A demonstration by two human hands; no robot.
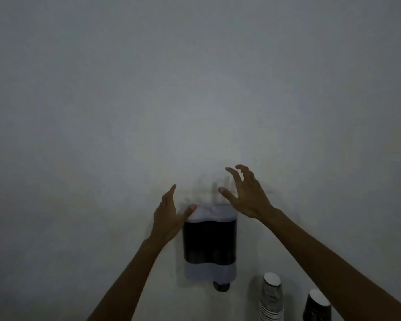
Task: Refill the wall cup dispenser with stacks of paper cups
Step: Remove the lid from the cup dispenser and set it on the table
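Observation:
The wall cup dispenser (209,243) hangs low in the middle of the view, with a dark window between pale top and bottom bands. A dark cup bottom (221,286) sticks out under it. My left hand (169,216) is open at the dispenser's upper left corner, thumb touching the pale lid. My right hand (244,193) hovers open just above the top right of the lid, fingers curled and spread, holding nothing. An upside-down stack of light patterned paper cups (271,297) stands at the lower right, with a dark cup stack (316,306) beside it.
A plain pale wall (195,89) fills nearly all of the dim view. The surface under the cup stacks is cut off by the bottom edge.

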